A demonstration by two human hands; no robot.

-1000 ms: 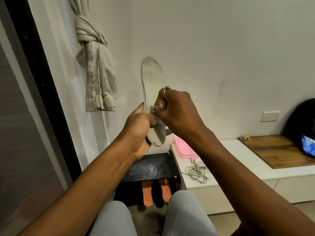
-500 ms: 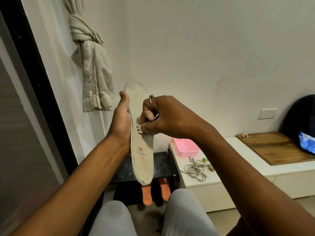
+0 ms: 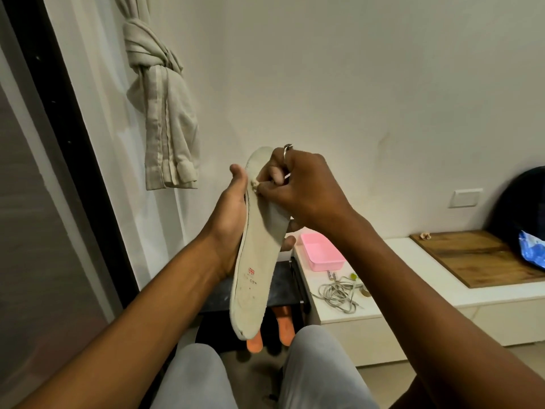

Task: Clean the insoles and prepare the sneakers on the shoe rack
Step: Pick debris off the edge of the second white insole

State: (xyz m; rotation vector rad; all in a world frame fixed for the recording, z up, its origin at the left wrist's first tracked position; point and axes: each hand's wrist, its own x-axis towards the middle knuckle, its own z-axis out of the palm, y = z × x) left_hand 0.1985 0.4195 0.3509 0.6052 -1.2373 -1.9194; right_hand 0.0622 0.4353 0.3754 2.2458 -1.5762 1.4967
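A pale grey insole (image 3: 255,270) stands nearly upright in front of me, toe end up, a small red logo near its heel. My left hand (image 3: 233,222) cups it from behind, thumb along its left edge. My right hand (image 3: 298,190), wearing a ring, pinches a small off-white wad (image 3: 254,183) and presses it against the insole's upper part. Below, two orange insoles (image 3: 285,326) lie on the lower level of the black shoe rack (image 3: 283,287). No sneakers are visible.
A low white bench (image 3: 413,293) on the right carries a pink tray (image 3: 321,255), a tangle of grey laces (image 3: 339,293) and a wooden board (image 3: 483,258). A knotted curtain (image 3: 162,113) hangs at left beside a dark door frame. My grey-trousered knees fill the bottom.
The insole has been turned and lowered, now showing its logo side. My right hand with the wad has slid up toward the toe end.
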